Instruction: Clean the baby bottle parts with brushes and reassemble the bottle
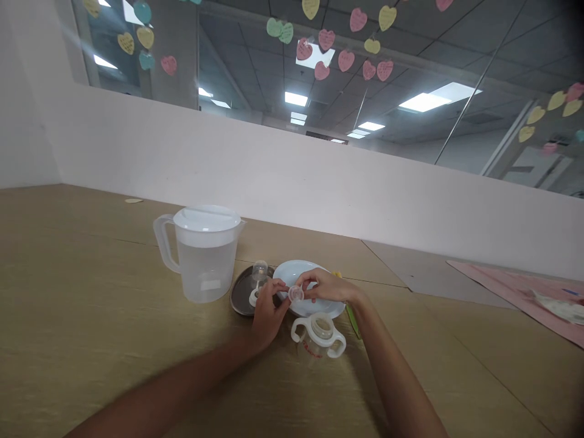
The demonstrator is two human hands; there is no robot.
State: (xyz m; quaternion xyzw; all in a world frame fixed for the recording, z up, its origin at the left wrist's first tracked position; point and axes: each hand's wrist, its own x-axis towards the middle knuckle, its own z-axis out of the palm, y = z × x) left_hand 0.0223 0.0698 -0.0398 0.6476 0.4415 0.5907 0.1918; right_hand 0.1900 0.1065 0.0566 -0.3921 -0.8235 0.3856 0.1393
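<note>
A small clear round piece (296,294) is held between my left hand (270,307) and my right hand (325,286), with the fingertips of both pinching its edges. Under and behind it lies a white plate (292,269). On a dark round tray (241,295) to the left stand a clear dome-shaped cap (260,271) and a white ring (254,297), partly hidden by my left hand. A clear bottle with two white handles and an open top (320,331) stands just in front of the plate.
A lidded translucent pitcher (207,261) of water stands left of the tray. Something green (353,322) lies beside the plate, partly behind my right wrist. At the far right a pink cloth (502,283) carries a whitish item (559,307). A white wall (274,164) rises behind the table.
</note>
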